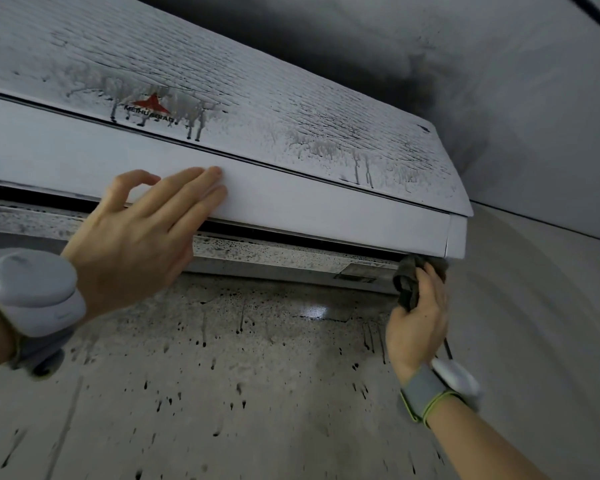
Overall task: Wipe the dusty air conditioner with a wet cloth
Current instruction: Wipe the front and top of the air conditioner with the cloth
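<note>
A white wall-mounted air conditioner [291, 188] fills the upper view, seen from below. Its textured front panel carries dark dust streaks and a red logo. My left hand [136, 237] rests flat with straight fingers on the smooth lower flap near its left half. My right hand [418, 317] grips a dark crumpled cloth [409, 278] and presses it against the underside at the unit's lower right corner. The grimy air outlet [274, 254] runs between the two hands.
The wall [222, 375] below the unit is spattered with dark drips. A black soot stain [447, 84] spreads on the wall above the unit's right end. A thin dark cord [448, 348] hangs behind my right wrist. Both wrists wear bands with white devices.
</note>
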